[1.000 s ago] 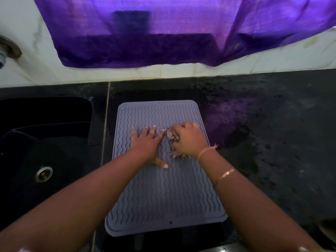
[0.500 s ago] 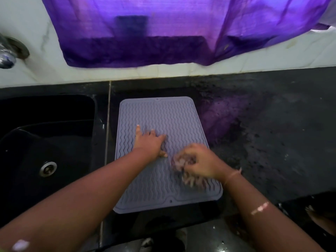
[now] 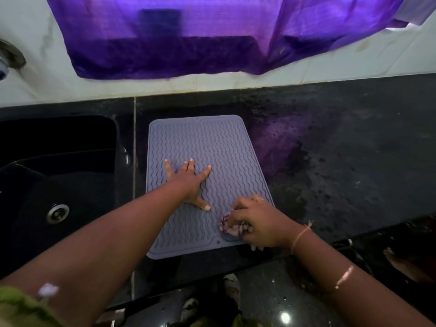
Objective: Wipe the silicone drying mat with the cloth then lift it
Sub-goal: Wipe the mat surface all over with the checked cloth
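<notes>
**Materials and finishes: mat, cloth and surrounding surfaces**

Silicone drying mat (image 3: 207, 142): matt grey-lilac, flexible-looking, moulded with raised wavy ribs inside a smooth flat border. Cloth (image 3: 232, 230): soft crumpled fabric, pale and patterned, weave too blurred to tell. Worktop (image 3: 342, 173): dark speckled stone, polished, semi-gloss, carrying a purple reflection beside the mat. Sink (image 3: 70, 142): black, smooth, glossy along its rim. Drain fitting (image 3: 57, 212): bright metal, reflective. Wall (image 3: 236, 82): white, smooth, faintly veined like marble, with visible joints. Curtain (image 3: 212, 43): thin purple woven cloth, translucent, light passing through. Floor (image 3: 271, 303): dark, highly glossy, showing a sharp lamp highlight. Bangle (image 3: 344, 277): shiny, metal-like. Wrist thread (image 3: 300, 234): matt fibre.
</notes>
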`<state>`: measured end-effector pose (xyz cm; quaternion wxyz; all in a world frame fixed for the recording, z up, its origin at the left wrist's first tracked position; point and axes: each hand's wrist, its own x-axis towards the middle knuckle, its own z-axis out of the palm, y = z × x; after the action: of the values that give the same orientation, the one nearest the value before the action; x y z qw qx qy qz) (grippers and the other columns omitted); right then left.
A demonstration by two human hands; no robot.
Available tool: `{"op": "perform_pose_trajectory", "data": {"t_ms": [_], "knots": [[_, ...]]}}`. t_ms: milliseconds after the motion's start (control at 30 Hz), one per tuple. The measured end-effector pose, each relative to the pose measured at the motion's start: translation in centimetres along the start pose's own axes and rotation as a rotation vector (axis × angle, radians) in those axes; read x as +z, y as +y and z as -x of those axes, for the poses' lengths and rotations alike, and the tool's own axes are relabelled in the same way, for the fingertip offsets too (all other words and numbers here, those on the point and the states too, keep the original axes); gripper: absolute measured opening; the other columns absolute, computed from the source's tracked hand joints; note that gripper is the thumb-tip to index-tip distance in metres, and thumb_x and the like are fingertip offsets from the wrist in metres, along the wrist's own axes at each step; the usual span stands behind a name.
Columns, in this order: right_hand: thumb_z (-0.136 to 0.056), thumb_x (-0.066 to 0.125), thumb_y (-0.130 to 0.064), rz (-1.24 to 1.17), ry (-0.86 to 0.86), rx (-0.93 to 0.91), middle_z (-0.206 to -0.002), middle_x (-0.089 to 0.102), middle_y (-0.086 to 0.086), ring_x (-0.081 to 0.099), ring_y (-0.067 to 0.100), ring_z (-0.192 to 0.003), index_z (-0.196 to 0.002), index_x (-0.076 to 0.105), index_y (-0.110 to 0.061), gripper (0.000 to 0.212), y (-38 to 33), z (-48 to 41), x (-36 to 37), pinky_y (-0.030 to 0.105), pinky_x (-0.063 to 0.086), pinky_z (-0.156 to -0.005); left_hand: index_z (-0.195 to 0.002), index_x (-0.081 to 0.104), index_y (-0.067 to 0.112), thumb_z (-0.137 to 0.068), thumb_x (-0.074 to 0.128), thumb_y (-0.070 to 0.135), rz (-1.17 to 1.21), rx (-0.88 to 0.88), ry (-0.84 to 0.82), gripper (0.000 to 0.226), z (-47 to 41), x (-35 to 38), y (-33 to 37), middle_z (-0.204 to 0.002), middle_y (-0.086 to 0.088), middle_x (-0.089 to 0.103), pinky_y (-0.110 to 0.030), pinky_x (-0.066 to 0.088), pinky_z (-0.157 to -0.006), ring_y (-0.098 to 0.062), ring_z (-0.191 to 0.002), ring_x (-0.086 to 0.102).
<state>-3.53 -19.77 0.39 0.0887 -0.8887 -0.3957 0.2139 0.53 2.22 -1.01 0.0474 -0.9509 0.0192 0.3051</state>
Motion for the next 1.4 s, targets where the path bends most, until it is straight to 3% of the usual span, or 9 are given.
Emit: {"op": "perform_pose_trajectory", "data": {"t_ms": [100, 200, 300, 633, 900, 1033, 1200, 1267, 1400], "knots": [[-0.078, 0.066, -0.016, -0.199, -0.164, 0.065, -0.118, 0.051, -0.003, 0.045, 0.015, -0.11, -0.107, 0.067, -0.025, 0.031, 0.1, 0.9, -1.7, 0.025, 0.036, -0.099, -0.146, -0.021, 0.04, -0.065, 0.058, 0.079, -0.023, -0.01, 0.013, 0.12, 0.2, 0.1, 0.0, -0.157, -0.014, -0.02, -0.07, -0.016, -0.103, -0.029, -0.146, -0.015], [-0.079, 0.067, -0.011, -0.466, -0.023, 0.188, -0.103, 0.059, -0.004, 0.059, 0.014, -0.098, -0.101, 0.071, -0.018, 0.023, 0.1, 0.0, -4.0, 0.028, 0.049, -0.092, -0.147, -0.019, 0.039, -0.064, 0.055, 0.082, -0.088, -0.02, 0.044, 0.119, 0.4, 0.1, 0.2, -0.158, -0.015, -0.016, -0.068, -0.016, -0.103, -0.03, -0.147, -0.01], [-0.08, 0.067, -0.019, -0.383, 0.128, 0.303, -0.1, 0.062, -0.004, 0.059, 0.014, -0.095, -0.101, 0.07, -0.019, 0.021, 0.5, -2.1, -4.6, 0.025, 0.049, -0.086, -0.148, -0.017, 0.038, -0.063, 0.053, 0.084, -0.126, -0.037, 0.07, 0.119, 0.6, -0.1, 0.4, -0.159, -0.015, -0.01, -0.068, -0.014, -0.104, -0.029, -0.147, -0.005], [-0.08, 0.065, -0.025, -0.107, -0.287, 0.332, -0.097, 0.069, 0.007, 0.062, 0.023, -0.088, -0.099, 0.069, -0.015, 0.022, -0.5, -0.7, -3.8, 0.033, 0.051, -0.075, -0.147, -0.018, 0.039, -0.06, 0.051, 0.086, -0.151, -0.05, 0.067, 0.121, 0.8, -0.3, 0.6, -0.16, -0.013, -0.007, -0.068, -0.012, -0.105, -0.029, -0.147, -0.001], [-0.083, 0.055, -0.004, -1.248, 0.452, 0.51, -0.087, 0.069, 0.012, 0.065, 0.024, -0.078, -0.104, 0.065, -0.007, 0.023, 4.8, -1.2, -5.9, 0.034, 0.054, -0.073, -0.149, -0.016, 0.036, -0.058, 0.051, 0.087, -0.214, -0.062, 0.042, 0.124, 0.6, -1.1, 0.9, -0.159, -0.016, 0.0, -0.066, -0.008, -0.108, -0.03, -0.147, 0.005], [-0.089, 0.045, -0.015, -1.823, 0.443, 0.477, -0.091, 0.066, 0.015, 0.064, 0.029, -0.085, -0.102, 0.06, -0.009, 0.021, 6.2, -3.2, -6.0, 0.042, 0.055, -0.08, -0.152, 0.002, 0.034, -0.065, 0.054, 0.082, -0.193, -0.087, 0.005, 0.113, 0.0, -3.1, 1.7, -0.159, -0.016, 0.009, -0.068, -0.011, -0.106, -0.032, -0.145, 0.013], [-0.073, 0.06, -0.016, -1.882, 0.554, 0.633, -0.101, 0.07, 0.018, 0.068, 0.033, -0.092, -0.101, 0.067, -0.002, 0.032, 7.8, -7.5, -6.9, 0.048, 0.056, -0.081, -0.145, 0.035, 0.027, -0.073, 0.062, 0.068, -0.21, -0.09, 0.114, 0.087, -2.3, -5.7, 2.7, -0.159, -0.008, 0.013, -0.073, -0.015, -0.101, -0.031, -0.143, 0.023], [-0.056, 0.065, -0.011, -1.828, 0.609, 0.717, -0.111, 0.068, 0.021, 0.066, 0.037, -0.1, -0.111, 0.065, 0.001, 0.056, 9.1, -9.7, -7.5, 0.057, 0.052, -0.085, -0.145, 0.034, 0.023, -0.074, 0.065, 0.063, -0.141, -0.082, 0.166, 0.087, -3.2, -6.0, 2.7, -0.158, -0.007, 0.02, -0.072, -0.014, -0.102, -0.028, -0.142, 0.025], [-0.059, 0.059, -0.01, -1.865, 0.646, 0.677, -0.114, 0.067, 0.02, 0.066, 0.037, -0.1, -0.11, 0.064, 0.0, 0.052, 10.6, -13.7, -9.6, 0.057, 0.052, -0.086, -0.15, 0.019, 0.021, -0.072, 0.067, 0.061, -0.088, -0.08, 0.209, 0.101, -4.4, -5.9, 2.2, -0.159, -0.005, 0.012, -0.07, -0.009, -0.106, -0.027, -0.147, 0.01]]}}
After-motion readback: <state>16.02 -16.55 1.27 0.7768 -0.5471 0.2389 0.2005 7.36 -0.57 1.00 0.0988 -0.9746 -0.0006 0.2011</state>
